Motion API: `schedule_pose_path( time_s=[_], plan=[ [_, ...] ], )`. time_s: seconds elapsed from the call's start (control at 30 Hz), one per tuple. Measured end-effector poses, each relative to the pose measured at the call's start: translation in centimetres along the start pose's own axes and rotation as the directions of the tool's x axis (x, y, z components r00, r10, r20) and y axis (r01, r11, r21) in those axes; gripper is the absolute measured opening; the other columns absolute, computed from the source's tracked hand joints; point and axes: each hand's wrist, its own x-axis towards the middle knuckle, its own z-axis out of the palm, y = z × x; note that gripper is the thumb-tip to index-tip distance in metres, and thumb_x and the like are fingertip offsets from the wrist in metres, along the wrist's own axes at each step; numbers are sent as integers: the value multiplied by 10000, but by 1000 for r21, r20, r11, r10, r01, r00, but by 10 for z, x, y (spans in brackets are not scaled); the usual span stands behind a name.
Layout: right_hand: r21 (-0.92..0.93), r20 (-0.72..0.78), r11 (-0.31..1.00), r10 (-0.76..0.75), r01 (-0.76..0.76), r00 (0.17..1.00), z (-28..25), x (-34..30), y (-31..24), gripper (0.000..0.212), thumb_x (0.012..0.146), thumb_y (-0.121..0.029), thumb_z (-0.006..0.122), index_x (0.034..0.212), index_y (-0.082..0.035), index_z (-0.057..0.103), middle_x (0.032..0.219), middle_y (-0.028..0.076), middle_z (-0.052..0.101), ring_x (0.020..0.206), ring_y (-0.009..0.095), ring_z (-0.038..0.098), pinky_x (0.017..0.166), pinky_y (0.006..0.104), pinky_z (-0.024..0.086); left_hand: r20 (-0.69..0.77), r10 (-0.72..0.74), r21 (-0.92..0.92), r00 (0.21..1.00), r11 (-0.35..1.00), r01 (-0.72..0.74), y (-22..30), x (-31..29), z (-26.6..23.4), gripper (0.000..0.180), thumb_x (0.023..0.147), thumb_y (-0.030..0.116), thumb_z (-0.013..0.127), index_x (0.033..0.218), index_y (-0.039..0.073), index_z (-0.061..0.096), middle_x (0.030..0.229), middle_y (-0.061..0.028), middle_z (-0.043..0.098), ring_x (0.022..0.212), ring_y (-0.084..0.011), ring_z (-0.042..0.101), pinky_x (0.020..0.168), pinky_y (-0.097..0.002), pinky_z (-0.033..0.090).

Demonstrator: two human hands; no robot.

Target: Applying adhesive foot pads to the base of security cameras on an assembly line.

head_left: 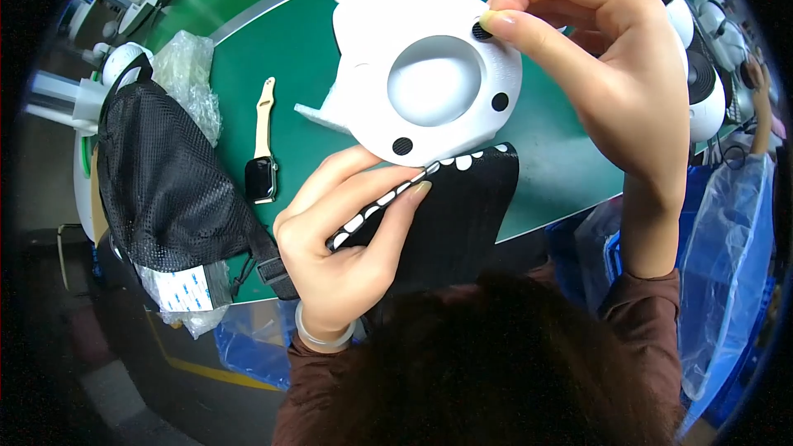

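A smooth white housing (372,29) sits between the near and far edges of the table (570,157). Left hand (343,272) grips a black sheet (462,215) with white ovals; right hand (619,78), fingertips closed, touches a ribbed black disc (480,31).

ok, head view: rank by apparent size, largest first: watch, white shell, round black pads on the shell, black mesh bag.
1. white shell
2. black mesh bag
3. watch
4. round black pads: the two uncovered ones look alike; the third is partly behind the right hand, so not ranked.
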Motion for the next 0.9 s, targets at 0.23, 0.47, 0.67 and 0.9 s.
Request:
schedule_pose_path(
  time_s=[0.23,0.47,0.67,0.9],
  plan=[
    [22,-23,1000,11,-11,1000,-2,0,6,119,763,-103,598,817,3,601,752,63,609,708,113,589,686,203,452,-2,15,-6,1000,1000,-15,1,0,1,193,594,-79,662,771,-7,634,800,-106,604,696,-162,590,615,-228,445],
    [64,-26,996,59,-57,998,0,0,6,118,763,-100,597,817,5,601,750,67,610,702,114,592,685,204,455,-1,13,-9,1000,1000,-13,0,0,1,194,592,-85,657,769,-9,632,804,-110,603,695,-163,589,613,-227,445],
    [45,-20,998,48,-47,999,0,1,7,128,762,-107,598,823,6,603,755,70,609,699,119,594,688,205,457,-4,11,-16,1000,1000,-11,0,0,1,198,588,-89,654,769,-11,633,807,-112,604,702,-164,592,619,-228,446],
    [41,-36,977,210,-209,977,-1,4,-12,103,757,-72,582,785,25,559,695,65,599,649,81,566,591,183,430,3,15,-18,1000,1000,-15,0,1,1,202,589,-90,652,774,-11,635,808,-109,607,706,-163,594,624,-225,446]
  ],
)
